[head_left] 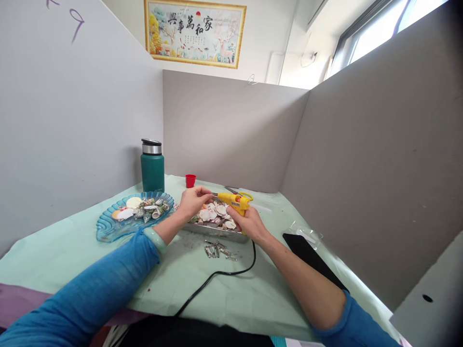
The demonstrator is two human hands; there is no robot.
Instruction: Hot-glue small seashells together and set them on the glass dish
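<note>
My right hand (249,222) is wrapped round the handle of a yellow hot glue gun (233,201), its nozzle pointing left. A clear glue stick (260,207) juts from the gun's back end. Close to the nozzle tip, my left hand (195,200) has its thumb and fingers pinched together; whatever they hold is too small to make out. Both hands are above a metal tray (220,233) heaped with seashells (213,212). In front of the tray lies a small pile of metal clips or pins (218,249).
A blue shell-shaped dish (108,231) with more shells stands left, before a green bottle (152,168). Behind the tray are a red cup (190,180) and yellow-handled scissors (246,195). A black cord (217,273) crosses the table; a black flat object (311,258) lies right. Grey partitions (235,130) enclose the table.
</note>
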